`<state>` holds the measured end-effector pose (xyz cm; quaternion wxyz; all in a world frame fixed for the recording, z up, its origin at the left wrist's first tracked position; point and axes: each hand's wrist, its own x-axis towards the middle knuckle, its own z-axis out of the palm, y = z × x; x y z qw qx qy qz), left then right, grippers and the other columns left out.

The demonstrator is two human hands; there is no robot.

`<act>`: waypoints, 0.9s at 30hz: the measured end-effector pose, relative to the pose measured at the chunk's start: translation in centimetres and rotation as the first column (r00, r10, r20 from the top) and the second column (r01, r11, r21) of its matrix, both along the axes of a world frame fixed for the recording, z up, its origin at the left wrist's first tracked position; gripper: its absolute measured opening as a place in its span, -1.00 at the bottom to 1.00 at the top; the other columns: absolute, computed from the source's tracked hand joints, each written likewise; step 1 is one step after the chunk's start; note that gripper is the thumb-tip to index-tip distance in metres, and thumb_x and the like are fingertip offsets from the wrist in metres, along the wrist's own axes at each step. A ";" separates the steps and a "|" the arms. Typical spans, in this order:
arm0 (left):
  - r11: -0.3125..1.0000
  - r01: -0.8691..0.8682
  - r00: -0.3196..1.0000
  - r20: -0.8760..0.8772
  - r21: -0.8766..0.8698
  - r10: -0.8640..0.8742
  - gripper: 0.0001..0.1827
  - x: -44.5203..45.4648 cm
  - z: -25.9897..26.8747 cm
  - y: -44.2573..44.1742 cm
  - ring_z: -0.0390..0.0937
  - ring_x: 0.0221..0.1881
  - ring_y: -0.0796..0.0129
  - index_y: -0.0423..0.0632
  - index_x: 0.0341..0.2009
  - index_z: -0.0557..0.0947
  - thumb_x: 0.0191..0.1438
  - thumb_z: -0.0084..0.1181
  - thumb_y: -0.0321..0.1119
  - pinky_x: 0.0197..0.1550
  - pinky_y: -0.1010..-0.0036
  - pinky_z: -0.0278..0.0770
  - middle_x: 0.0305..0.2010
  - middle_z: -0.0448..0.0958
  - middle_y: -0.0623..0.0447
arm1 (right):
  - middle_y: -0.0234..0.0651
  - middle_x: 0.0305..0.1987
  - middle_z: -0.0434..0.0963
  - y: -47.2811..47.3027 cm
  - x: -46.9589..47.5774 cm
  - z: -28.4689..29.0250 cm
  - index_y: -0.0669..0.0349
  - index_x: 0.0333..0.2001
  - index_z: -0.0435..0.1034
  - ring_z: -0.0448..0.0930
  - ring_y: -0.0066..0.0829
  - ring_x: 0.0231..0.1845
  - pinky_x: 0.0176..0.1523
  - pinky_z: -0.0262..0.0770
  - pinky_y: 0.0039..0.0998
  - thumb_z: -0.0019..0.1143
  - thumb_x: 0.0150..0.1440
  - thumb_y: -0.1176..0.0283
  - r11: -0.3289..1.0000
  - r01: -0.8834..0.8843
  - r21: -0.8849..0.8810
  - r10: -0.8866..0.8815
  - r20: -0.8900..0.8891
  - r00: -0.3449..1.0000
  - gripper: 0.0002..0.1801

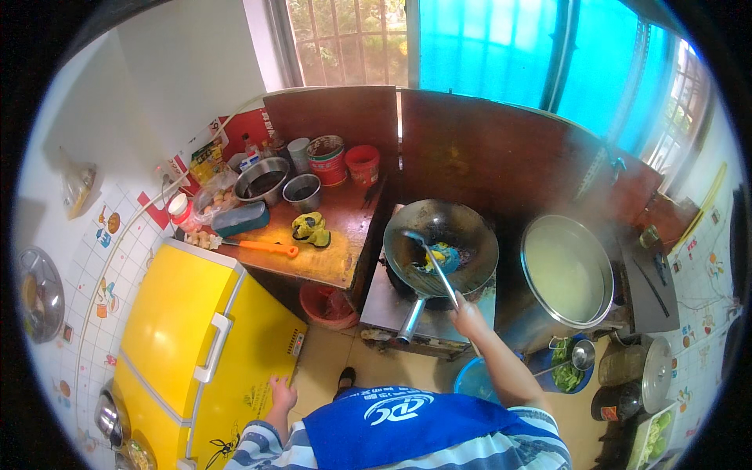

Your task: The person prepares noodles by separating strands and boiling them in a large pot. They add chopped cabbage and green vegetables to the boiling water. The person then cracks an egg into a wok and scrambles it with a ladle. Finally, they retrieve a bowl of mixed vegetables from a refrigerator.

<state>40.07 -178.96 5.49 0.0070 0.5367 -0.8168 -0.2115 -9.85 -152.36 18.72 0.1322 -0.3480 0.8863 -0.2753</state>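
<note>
My right hand grips the long handle of a metal ladle. The ladle's bowl rests inside a dark wok, above a small yellow and white food that looks like egg, near the wok's middle. The wok sits on a metal-topped stove, its hollow metal handle pointing towards me; no hand is on that handle. My left hand hangs low beside the yellow freezer, fingers apart, holding nothing.
Right of the wok stands a large steaming pot of cloudy liquid. A wooden table at left bears metal bowls, red containers, a yellow-green cloth and an orange-handled knife. Blue tubs, one with leafy greens, stand below right.
</note>
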 end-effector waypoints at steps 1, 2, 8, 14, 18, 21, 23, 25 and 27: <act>1.000 0.002 1.000 0.006 -0.021 -0.002 -0.55 0.4 -0.2 0.2 0.24 0.13 -0.16 -0.13 0.01 0.45 -0.05 0.04 -0.35 0.12 0.21 0.31 0.20 0.07 -0.28 | 0.20 -0.32 0.50 1.1 0.8 0.0 0.35 0.14 0.13 0.52 0.15 -0.27 -0.17 0.43 -0.02 -0.02 -0.03 0.43 0.999 -0.046 -0.002 0.046 -0.031 0.998 -0.39; 1.000 -0.016 1.000 0.014 0.009 0.016 -0.54 0.7 -0.3 0.3 0.24 0.13 -0.16 -0.12 0.01 0.45 -0.06 0.04 -0.36 0.12 0.22 0.30 0.20 0.08 -0.28 | 0.20 -0.32 0.49 2.3 1.6 0.2 0.33 0.14 0.13 0.52 0.15 -0.27 -0.18 0.43 -0.02 -0.02 -0.03 0.43 0.998 -0.061 0.006 0.061 -0.013 0.998 -0.39; 0.998 -0.050 0.999 0.015 0.043 0.049 -0.52 -0.3 0.9 0.1 0.25 0.13 -0.13 -0.12 0.03 0.43 -0.07 0.02 -0.38 0.11 0.22 0.31 0.21 0.09 -0.25 | 0.20 -0.34 0.48 6.9 3.8 3.4 0.29 0.15 0.11 0.50 0.17 -0.29 -0.19 0.42 -0.01 -0.03 -0.01 0.43 0.994 -0.111 0.011 0.110 0.048 0.993 -0.40; 0.999 0.000 0.995 -0.098 -0.033 -0.003 -0.55 -3.7 2.2 -1.3 0.30 0.08 -0.10 -0.07 0.00 0.45 -0.07 0.01 -0.36 0.04 0.18 0.36 0.13 0.16 -0.23 | 0.20 -0.33 0.48 6.9 4.0 1.8 0.29 0.16 0.12 0.50 0.18 -0.28 -0.18 0.40 0.00 -0.04 0.00 0.41 0.997 -0.074 0.012 0.074 0.006 0.997 -0.40; 0.999 -0.054 0.996 -0.070 0.000 0.054 -0.64 -4.1 3.6 -1.0 0.38 -0.04 -0.11 -0.02 -0.08 0.50 -0.05 -0.01 -0.39 -0.03 0.16 0.39 -0.01 0.30 -0.24 | 0.20 -0.31 0.49 6.9 5.3 1.6 0.38 0.14 0.15 0.51 0.13 -0.25 -0.18 0.41 -0.08 -0.06 0.00 0.40 0.997 -0.083 0.008 0.083 -0.008 0.997 -0.41; 1.000 -0.017 1.000 0.002 0.021 0.017 -0.74 -4.2 3.0 -0.6 0.43 -0.12 -0.12 -0.03 -0.19 0.56 -0.03 -0.03 -0.40 -0.07 0.16 0.41 -0.13 0.39 -0.23 | 0.17 -0.37 0.50 7.4 4.9 0.1 0.38 0.15 0.15 0.55 0.05 -0.32 -0.23 0.43 -0.13 -0.06 0.01 0.40 0.999 -0.011 -0.040 0.013 0.045 0.999 -0.41; 1.000 0.012 1.000 0.012 0.011 -0.012 -0.78 -3.7 2.6 -0.8 0.45 -0.16 -0.13 -0.04 -0.26 0.60 -0.02 -0.04 -0.40 -0.10 0.16 0.43 -0.19 0.44 -0.22 | 0.11 -0.43 0.51 7.0 4.8 -1.0 0.38 0.14 0.16 0.57 -0.02 -0.39 -0.29 0.44 -0.18 -0.07 0.01 0.41 0.997 0.024 -0.070 -0.022 0.035 0.999 -0.42; 0.999 0.038 0.999 0.000 -0.006 -0.038 -0.79 -3.0 1.7 -0.6 0.47 -0.19 -0.13 -0.04 -0.31 0.63 -0.02 -0.05 -0.38 -0.13 0.16 0.45 -0.25 0.48 -0.22 | 0.09 -0.46 0.50 6.8 4.9 -1.5 0.37 0.15 0.16 0.56 -0.04 -0.42 -0.31 0.44 -0.18 -0.07 0.01 0.42 0.992 0.089 -0.091 -0.075 0.152 0.985 -0.41; 1.000 0.018 1.000 0.004 -0.009 -0.018 -0.79 -2.9 1.9 -0.2 0.48 -0.21 -0.13 -0.06 -0.33 0.63 -0.03 -0.05 -0.37 -0.15 0.15 0.46 -0.27 0.51 -0.24 | 0.07 -0.46 0.49 6.2 5.1 -1.5 0.35 0.16 0.16 0.55 -0.06 -0.44 -0.33 0.43 -0.20 -0.08 0.00 0.43 0.987 0.095 -0.132 -0.083 0.093 0.992 -0.41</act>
